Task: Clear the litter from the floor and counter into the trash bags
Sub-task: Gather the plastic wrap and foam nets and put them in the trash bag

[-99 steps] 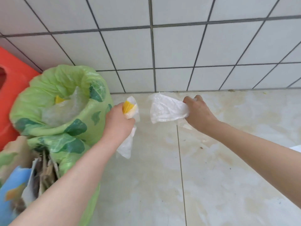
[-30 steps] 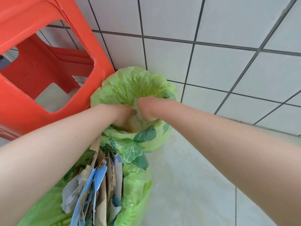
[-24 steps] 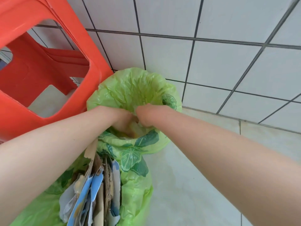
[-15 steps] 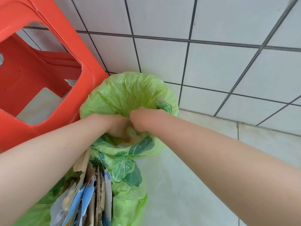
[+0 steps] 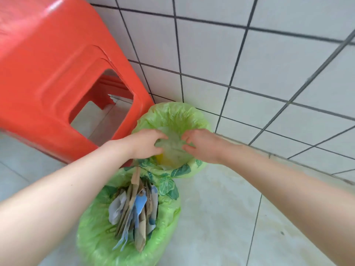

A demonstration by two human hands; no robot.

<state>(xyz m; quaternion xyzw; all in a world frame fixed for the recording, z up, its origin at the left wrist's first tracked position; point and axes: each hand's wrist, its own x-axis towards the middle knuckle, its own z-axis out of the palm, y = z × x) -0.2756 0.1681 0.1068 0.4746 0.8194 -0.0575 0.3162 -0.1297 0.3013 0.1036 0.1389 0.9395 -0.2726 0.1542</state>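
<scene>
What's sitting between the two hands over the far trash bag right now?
In the head view, crumpled translucent plastic litter lies between the left hand and right hand, inside the far green trash bag.

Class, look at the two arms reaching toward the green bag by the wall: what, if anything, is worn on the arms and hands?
Nothing visible is worn. Both forearms are bare as far as the picture's edges, with no sleeve or cuff in view. The left hand and right hand are bare too: no gloves, no watch or bracelet at either wrist, and no ring that the slightly blurred picture shows.
</scene>
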